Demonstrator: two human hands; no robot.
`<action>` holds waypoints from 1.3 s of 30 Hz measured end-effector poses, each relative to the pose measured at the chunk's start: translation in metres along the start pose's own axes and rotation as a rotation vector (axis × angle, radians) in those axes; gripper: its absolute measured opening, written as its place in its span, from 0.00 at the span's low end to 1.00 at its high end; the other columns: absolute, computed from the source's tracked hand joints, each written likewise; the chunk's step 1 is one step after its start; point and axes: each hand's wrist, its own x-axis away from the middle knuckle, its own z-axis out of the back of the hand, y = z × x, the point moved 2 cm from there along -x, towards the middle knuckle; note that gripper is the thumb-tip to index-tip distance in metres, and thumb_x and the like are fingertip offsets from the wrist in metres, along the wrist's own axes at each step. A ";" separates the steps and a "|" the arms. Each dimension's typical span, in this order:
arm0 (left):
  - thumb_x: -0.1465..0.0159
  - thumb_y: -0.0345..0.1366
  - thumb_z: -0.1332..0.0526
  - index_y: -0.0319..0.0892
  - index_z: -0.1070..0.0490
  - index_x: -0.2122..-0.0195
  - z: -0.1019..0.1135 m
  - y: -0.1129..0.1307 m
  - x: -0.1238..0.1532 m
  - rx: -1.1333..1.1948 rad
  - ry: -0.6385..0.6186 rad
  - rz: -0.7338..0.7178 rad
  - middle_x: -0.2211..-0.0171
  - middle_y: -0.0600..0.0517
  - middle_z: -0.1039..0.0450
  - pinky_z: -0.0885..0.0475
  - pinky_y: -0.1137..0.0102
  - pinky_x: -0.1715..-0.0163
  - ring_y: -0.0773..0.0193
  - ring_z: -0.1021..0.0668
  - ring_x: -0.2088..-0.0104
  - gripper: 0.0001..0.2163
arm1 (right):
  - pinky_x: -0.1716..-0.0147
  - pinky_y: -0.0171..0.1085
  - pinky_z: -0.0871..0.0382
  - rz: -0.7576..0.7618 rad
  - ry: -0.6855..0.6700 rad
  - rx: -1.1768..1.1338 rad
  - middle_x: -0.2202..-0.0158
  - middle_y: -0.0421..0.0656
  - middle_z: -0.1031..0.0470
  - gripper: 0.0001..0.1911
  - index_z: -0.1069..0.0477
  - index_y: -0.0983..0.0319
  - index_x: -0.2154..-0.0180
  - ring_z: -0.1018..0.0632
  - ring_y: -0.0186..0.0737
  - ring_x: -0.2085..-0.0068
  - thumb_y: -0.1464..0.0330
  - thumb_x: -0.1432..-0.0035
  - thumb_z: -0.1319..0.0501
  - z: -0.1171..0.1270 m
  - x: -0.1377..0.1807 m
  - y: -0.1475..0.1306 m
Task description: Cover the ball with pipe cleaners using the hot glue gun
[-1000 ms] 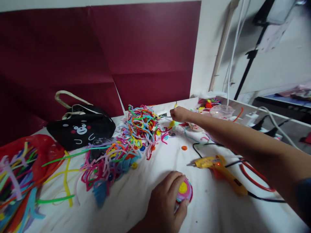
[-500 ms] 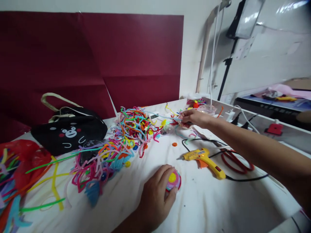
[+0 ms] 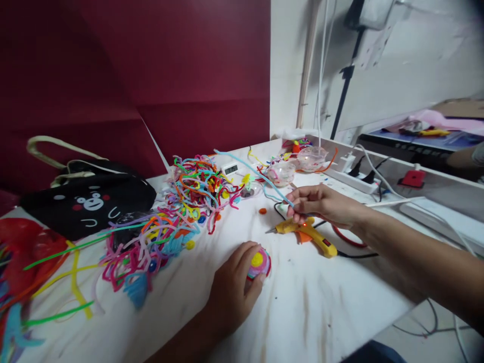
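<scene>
Well past hands (image 3: 321, 204): bits (image 3: 278, 177) in bowls (image 3: 312, 164)

Found a round disc (image 3: 259, 262) resting on the tabletop (image 3: 298, 312), yellow-centred, ringed in pink, partly covered by the left hand (image 3: 235, 285); found a light blue pipe cleaner (image 3: 270, 182), slightly bowed, pinched at its near end in the right hand (image 3: 323, 204).

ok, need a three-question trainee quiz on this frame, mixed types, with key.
1. True or false: the left hand is on the glue gun.
2. Fill in: the right hand holds a ____ pipe cleaner.
3. Pick one: the middle of the round disc is
A) green
B) yellow
C) black

Key:
1. False; it is at the round disc.
2. light blue
3. B
</scene>
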 end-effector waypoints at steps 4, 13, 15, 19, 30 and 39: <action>0.27 0.35 0.41 0.41 0.27 0.33 -0.002 -0.001 0.002 0.047 -0.010 0.020 0.35 0.36 0.20 0.19 0.52 0.33 0.46 0.17 0.35 0.22 | 0.68 0.36 0.21 0.036 0.006 -0.048 0.68 0.43 0.12 0.18 0.16 0.61 0.66 0.17 0.36 0.71 0.60 0.52 0.15 -0.007 0.011 0.009; 0.29 0.36 0.36 0.43 0.29 0.31 0.002 -0.005 0.000 0.101 -0.010 -0.007 0.35 0.37 0.20 0.18 0.51 0.34 0.45 0.17 0.35 0.25 | 0.68 0.37 0.19 0.022 0.019 -0.057 0.66 0.45 0.11 0.22 0.14 0.59 0.64 0.16 0.39 0.69 0.53 0.53 0.14 -0.006 0.020 0.024; 0.30 0.35 0.36 0.43 0.29 0.31 0.003 -0.004 0.000 0.122 -0.019 0.002 0.35 0.38 0.20 0.19 0.50 0.34 0.44 0.17 0.35 0.25 | 0.69 0.37 0.20 0.005 0.019 -0.065 0.66 0.44 0.12 0.22 0.14 0.59 0.64 0.16 0.38 0.69 0.54 0.54 0.13 -0.007 0.022 0.025; 0.31 0.36 0.35 0.46 0.30 0.30 0.000 -0.006 0.002 0.162 -0.037 0.056 0.34 0.40 0.21 0.20 0.48 0.32 0.43 0.18 0.35 0.27 | 0.70 0.37 0.21 -0.003 -0.018 -0.044 0.67 0.45 0.12 0.22 0.15 0.59 0.64 0.17 0.39 0.69 0.55 0.54 0.14 -0.011 0.025 0.024; 0.32 0.37 0.34 0.48 0.33 0.27 0.001 -0.004 0.002 0.188 0.008 0.055 0.31 0.38 0.25 0.20 0.45 0.32 0.40 0.20 0.32 0.30 | 0.71 0.35 0.25 -0.021 -0.097 0.034 0.69 0.43 0.13 0.17 0.16 0.60 0.63 0.20 0.36 0.71 0.59 0.49 0.16 -0.016 0.026 0.022; 0.27 0.36 0.36 0.47 0.20 0.43 0.034 0.011 -0.008 -0.019 0.311 0.085 0.49 0.46 0.16 0.16 0.59 0.48 0.53 0.15 0.48 0.13 | 0.68 0.35 0.23 -0.019 -0.263 -0.132 0.65 0.43 0.12 0.14 0.19 0.61 0.61 0.17 0.35 0.70 0.65 0.45 0.20 -0.029 0.031 0.031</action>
